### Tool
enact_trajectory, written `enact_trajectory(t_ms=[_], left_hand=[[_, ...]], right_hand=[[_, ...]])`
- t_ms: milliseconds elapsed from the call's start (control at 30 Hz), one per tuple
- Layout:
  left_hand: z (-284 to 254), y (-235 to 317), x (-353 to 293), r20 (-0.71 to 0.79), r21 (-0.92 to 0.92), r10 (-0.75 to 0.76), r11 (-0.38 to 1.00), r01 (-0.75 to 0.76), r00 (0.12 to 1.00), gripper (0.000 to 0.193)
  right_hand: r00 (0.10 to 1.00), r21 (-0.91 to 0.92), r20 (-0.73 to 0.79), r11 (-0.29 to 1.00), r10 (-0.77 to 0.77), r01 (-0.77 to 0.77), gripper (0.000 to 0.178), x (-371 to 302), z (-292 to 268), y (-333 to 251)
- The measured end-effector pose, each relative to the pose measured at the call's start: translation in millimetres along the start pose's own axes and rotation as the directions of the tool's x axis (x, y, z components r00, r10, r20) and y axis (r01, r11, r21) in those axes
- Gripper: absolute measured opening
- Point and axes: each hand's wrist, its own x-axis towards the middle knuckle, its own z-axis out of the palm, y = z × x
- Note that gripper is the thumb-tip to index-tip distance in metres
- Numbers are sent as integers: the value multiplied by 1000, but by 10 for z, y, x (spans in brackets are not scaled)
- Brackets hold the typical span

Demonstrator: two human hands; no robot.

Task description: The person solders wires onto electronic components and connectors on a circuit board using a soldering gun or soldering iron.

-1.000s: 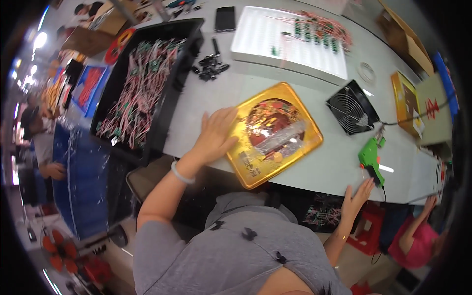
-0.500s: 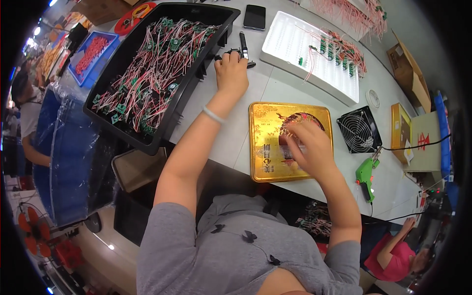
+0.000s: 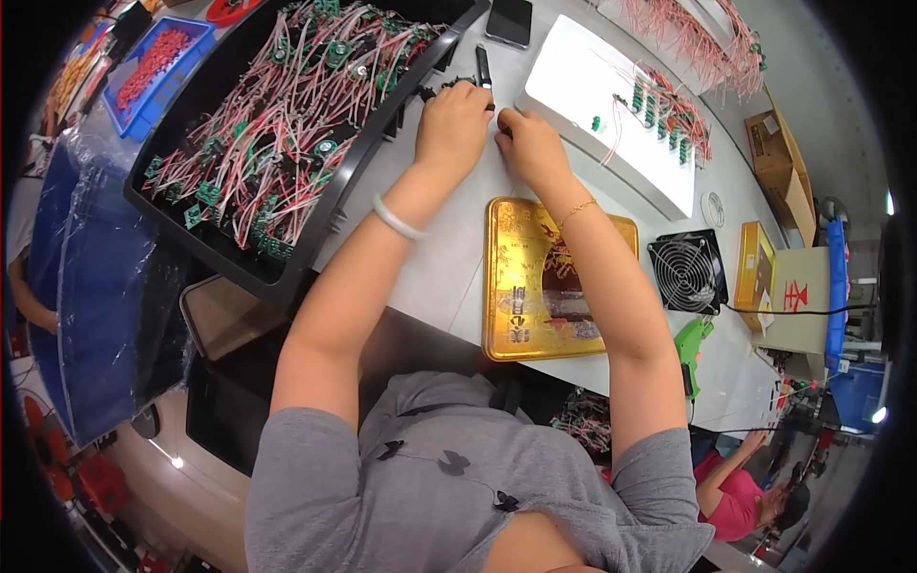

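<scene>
My left hand [image 3: 453, 126] is closed over small black parts [image 3: 460, 84] that lie beside the large black tray. A dark bit shows at its fingertips, mostly hidden by the fingers. Close by on the right, my right hand [image 3: 535, 148] has its fingers curled in a pinch, with something small and dark at the tips. Just beyond the hands lies a black-handled tool [image 3: 483, 67], perhaps a cutter. Under my right forearm rests a gold tin lid or box [image 3: 511, 277] with a shiny printed face.
The black tray [image 3: 304, 272] at left holds many green circuit boards with red and white wires. Right of the hands stands a white foam block [image 3: 564, 81] with wired boards. A phone [image 3: 508, 21], a black fan [image 3: 688, 271] and a green glue gun [image 3: 690, 355] lie around.
My right hand has left the gold tin and moved up and left, next to my left hand. My left hand stays by the black parts. The view has shifted slightly.
</scene>
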Motion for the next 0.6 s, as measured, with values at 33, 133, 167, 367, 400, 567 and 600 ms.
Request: enact_trajectory(t_ms=[33,133,167,367,400,567,600], left_hand=[[-7,14,-20,-36,-114,-13,993,9,999,14],[-85,20,-155,103,-261,-166,947,188,981,12],[-111,-3,-202,186,-325,-268,891,317,945,12],[-199,-78,-262,243,-343,-338,847,406,909,16],[-227,-40,-262,265,-440,-364,778,448,893,18],[-530,550,-571,661,-582,-299,374,722,688,23],[-531,674,-678,711,-567,-249,351,745,658,22]], right_hand=[[1000,14,-16,1000,-22,22,19,3,1,11],[995,44,-77,997,-56,60,18,-127,-73,58],[989,54,-123,994,-87,95,18,-190,-152,39],[1000,244,15,970,-15,11,28,-1167,-887,122],[1000,245,16,969,9,-12,28,-1287,-904,281],[989,246,84,959,125,-142,27,-1877,-963,865],[985,247,91,955,149,-167,27,-1949,-956,917]])
